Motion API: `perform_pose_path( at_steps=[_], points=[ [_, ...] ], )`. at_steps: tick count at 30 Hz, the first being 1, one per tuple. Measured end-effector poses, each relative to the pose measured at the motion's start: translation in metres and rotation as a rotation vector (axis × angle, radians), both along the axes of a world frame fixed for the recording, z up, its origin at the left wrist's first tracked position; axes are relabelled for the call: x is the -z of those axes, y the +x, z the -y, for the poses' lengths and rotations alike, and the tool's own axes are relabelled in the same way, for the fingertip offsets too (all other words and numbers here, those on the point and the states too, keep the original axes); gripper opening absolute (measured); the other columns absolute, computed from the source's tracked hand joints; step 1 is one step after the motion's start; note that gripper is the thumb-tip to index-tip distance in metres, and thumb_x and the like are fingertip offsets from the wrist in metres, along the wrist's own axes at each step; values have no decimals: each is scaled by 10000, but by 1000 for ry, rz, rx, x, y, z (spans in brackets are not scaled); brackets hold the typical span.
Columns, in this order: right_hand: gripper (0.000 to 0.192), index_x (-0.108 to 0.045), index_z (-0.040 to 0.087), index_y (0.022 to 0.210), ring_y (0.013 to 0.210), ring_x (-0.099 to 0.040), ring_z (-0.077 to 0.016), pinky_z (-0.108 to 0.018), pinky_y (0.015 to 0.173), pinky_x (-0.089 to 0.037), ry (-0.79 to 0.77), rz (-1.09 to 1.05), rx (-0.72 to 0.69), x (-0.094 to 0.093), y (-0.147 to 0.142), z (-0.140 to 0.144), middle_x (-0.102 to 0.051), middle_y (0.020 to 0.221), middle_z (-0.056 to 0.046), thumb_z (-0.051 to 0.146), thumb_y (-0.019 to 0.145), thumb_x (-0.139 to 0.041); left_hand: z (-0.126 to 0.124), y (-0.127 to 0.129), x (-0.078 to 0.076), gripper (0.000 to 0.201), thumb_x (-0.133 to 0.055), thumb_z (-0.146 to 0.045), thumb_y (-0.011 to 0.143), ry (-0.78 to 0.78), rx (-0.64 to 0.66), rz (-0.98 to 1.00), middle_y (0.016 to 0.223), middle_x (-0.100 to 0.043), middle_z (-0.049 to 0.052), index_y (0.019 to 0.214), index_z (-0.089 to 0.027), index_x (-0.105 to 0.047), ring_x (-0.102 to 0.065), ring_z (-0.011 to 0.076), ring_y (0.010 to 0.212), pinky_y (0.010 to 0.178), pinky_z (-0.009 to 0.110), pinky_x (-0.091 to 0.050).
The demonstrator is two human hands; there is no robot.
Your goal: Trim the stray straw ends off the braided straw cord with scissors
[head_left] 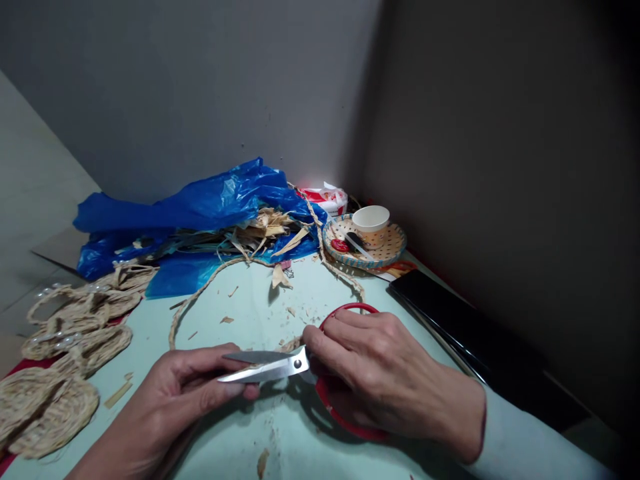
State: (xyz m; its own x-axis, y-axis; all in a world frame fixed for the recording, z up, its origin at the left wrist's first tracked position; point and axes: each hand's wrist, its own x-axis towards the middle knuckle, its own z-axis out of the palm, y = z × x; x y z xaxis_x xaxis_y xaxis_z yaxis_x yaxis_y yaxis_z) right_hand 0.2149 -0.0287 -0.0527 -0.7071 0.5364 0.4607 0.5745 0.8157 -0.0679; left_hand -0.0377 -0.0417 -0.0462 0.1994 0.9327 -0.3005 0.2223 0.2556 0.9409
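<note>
My right hand point(385, 373) is closed round the red handles of a pair of scissors point(280, 365), its fingers in the loops. The metal blades point left and are slightly apart. Behind them my left hand point(185, 393) pinches a braided straw cord point(291, 344) between thumb and fingers. Part of the cord runs between or close against the blades; exactly where it sits is hidden. From my hands the cord point(197, 293) loops away over the table and back toward a blue plastic bag point(200, 200).
Dried husk strips point(265, 227) stick out of the bag. Woven straw slippers point(55, 407) with beads lie at left. A woven plate point(395, 250) holds a paper cup point(371, 223) and a red lid point(340, 246). A black flat device point(440, 320) lies right. Scraps dot the green tabletop point(250, 303).
</note>
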Motion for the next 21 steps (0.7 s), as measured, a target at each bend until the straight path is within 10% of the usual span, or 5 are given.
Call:
perform_pose_path(
  at_steps=[7, 16, 21],
  points=[
    [180, -651, 146, 908, 618, -503, -166, -303, 582, -354, -39, 27, 21, 5, -1, -3, -612, 732, -23, 149, 964, -480, 0, -3, -1, 124, -880, -396, 649, -41, -101, -43, 737, -814, 3, 720, -296, -856, -694, 197, 736, 660, 197, -527],
    [114, -677, 188, 962, 572, -480, -107, -224, 578, -383, -715, -445, 264, -1, -1, -15, -621, 686, 38, 241, 863, -660, 5, -3, 3, 225, -905, -468, 608, -86, -212, 47, 689, -810, 3, 743, -297, -851, -691, 207, 725, 668, 228, -522],
    [187, -667, 204, 997, 610, -495, -101, -209, 586, -387, -722, -494, 217, 1, 0, -13, -644, 759, 45, 145, 820, -672, 1, -3, -1, 167, -834, -428, 684, 38, -92, -92, 623, -726, 3, 645, -266, -838, -620, 186, 660, 630, 239, -471]
  ],
)
